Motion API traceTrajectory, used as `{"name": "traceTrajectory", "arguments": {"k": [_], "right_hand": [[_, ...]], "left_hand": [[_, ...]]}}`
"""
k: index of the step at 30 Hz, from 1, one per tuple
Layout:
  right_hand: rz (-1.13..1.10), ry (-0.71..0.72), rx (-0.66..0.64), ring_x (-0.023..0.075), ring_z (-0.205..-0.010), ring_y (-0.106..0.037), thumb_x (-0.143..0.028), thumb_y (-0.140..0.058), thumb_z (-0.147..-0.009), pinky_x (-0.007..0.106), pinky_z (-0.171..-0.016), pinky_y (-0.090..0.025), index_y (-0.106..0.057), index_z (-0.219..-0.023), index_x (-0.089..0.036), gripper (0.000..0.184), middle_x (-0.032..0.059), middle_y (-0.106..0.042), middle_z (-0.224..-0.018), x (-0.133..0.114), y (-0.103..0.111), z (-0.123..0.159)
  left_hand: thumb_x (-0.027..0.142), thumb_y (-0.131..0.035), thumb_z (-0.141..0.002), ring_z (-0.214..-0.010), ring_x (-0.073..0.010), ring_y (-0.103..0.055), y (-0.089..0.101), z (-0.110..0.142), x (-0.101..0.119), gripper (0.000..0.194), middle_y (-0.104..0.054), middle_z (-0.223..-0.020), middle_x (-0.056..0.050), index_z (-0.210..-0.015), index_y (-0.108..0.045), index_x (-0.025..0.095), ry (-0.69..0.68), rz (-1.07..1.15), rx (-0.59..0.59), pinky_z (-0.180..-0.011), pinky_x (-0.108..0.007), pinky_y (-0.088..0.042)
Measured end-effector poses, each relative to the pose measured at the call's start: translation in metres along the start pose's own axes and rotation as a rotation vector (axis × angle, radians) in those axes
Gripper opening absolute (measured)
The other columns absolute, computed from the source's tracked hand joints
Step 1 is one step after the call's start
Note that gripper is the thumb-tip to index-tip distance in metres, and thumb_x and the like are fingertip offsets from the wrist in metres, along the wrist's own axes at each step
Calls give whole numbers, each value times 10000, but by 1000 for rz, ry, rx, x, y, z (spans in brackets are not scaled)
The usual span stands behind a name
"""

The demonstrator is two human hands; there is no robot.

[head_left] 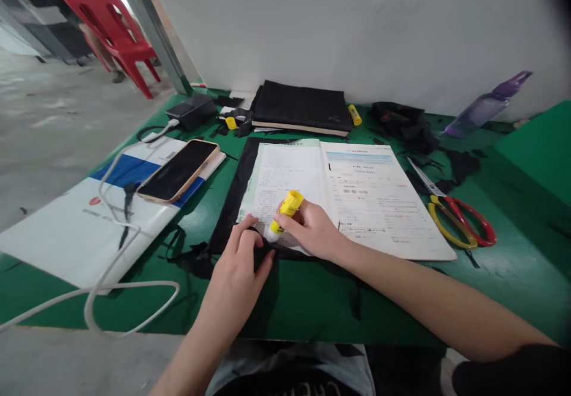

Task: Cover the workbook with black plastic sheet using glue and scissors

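Observation:
A yellow glue stick (289,204) is gripped in my right hand (314,229). It tilts downward, its white tip at the lower edge of the open book's (289,170) left page. My left hand (241,253) pinches a folded flap of the black cover sheet (229,211) by that same edge. This black sheet lies under the book and shows along its left side and bottom. Printed text fills both pages. What the fingertips of my left hand press against is partly hidden.
Scissors (461,220) with red and yellow handles lie right of the book. A phone (181,170) rests on a white-and-blue booklet (75,223), with a white cable (134,286) looping nearby. Behind are a black-covered book (303,107), a yellow cap (354,115), black scraps (401,123) and a purple spray bottle (484,107).

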State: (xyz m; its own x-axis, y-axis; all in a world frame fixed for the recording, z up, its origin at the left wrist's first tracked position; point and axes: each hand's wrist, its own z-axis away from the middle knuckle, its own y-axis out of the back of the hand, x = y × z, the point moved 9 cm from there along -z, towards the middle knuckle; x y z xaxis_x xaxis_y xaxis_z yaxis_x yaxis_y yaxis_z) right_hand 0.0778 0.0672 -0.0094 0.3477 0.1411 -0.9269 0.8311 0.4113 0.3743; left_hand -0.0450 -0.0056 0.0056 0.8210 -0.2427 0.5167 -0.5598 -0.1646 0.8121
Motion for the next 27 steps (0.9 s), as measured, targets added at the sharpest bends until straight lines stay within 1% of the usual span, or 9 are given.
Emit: {"name": "traceTrajectory", "arguments": {"k": [3,6,8,11,13,17,21,24,27], "right_hand": [[58,-4,6,157,-660,-551,-433,-576,-843,306,-572,-400,-558,-925,-216,232,4,-610,-759,1,0,0],[94,3,-5,150,-648,-545,-424,-577,-836,296,-559,-390,-550,-892,-213,220,1,-604,-747,-2,-1,0],[118,13,-2,144,-633,-536,-432,-587,-822,288,-548,-379,-532,-856,-213,228,-7,-595,-727,-5,-1,1],[146,35,13,137,-626,-532,-462,-594,-805,274,-533,-363,-512,-839,-215,262,-16,-592,-722,-11,0,2],[157,53,20,129,-616,-523,-469,-586,-803,266,-523,-353,-506,-834,-216,268,-23,-587,-715,-14,-1,3],[182,95,7,99,-553,-450,-421,-585,-788,253,-502,-329,-487,-780,-214,229,-51,-520,-633,-19,-3,3],[166,125,-22,85,-543,-410,-360,-600,-750,246,-497,-316,-468,-742,-215,197,-65,-480,-615,-24,-5,2],[144,116,-34,82,-539,-391,-329,-616,-715,245,-487,-300,-466,-715,-213,190,-72,-456,-597,-24,-5,2],[123,77,-36,84,-533,-368,-311,-621,-692,249,-472,-273,-448,-664,-208,203,-70,-421,-569,-20,-3,2]], "left_hand": [[198,-519,-895,-1210,-287,-535,1,0,0,158,-455,-1342,-112,-861,-366,224,5,10,-4,-819,-398,-565],[163,-509,-890,-1224,-296,-524,1,0,3,168,-463,-1325,-126,-859,-355,224,-18,3,-8,-841,-420,-558],[150,-497,-890,-1220,-306,-527,1,0,4,167,-469,-1312,-141,-856,-351,224,-28,-4,-12,-822,-429,-561],[158,-496,-893,-1211,-316,-536,0,-1,4,184,-475,-1301,-154,-835,-335,227,-27,-8,-20,-777,-425,-569],[173,-503,-896,-1218,-318,-531,0,-1,3,202,-470,-1309,-156,-821,-323,229,-21,-6,-25,-776,-429,-566],[204,-512,-904,-1239,-314,-516,-1,-1,1,212,-464,-1313,-153,-816,-321,230,-13,-3,-19,-805,-436,-554],[218,-517,-909,-1236,-303,-520,-2,-1,0,197,-471,-1303,-142,-829,-337,228,-14,-4,-21,-828,-434,-548],[229,-518,-911,-1235,-301,-521,-2,-2,0,195,-462,-1320,-142,-830,-341,227,-7,-8,-28,-817,-424,-553],[233,-519,-911,-1244,-302,-512,-1,-2,0,171,-466,-1316,-147,-854,-358,222,-8,-7,-18,-824,-419,-556]]}}
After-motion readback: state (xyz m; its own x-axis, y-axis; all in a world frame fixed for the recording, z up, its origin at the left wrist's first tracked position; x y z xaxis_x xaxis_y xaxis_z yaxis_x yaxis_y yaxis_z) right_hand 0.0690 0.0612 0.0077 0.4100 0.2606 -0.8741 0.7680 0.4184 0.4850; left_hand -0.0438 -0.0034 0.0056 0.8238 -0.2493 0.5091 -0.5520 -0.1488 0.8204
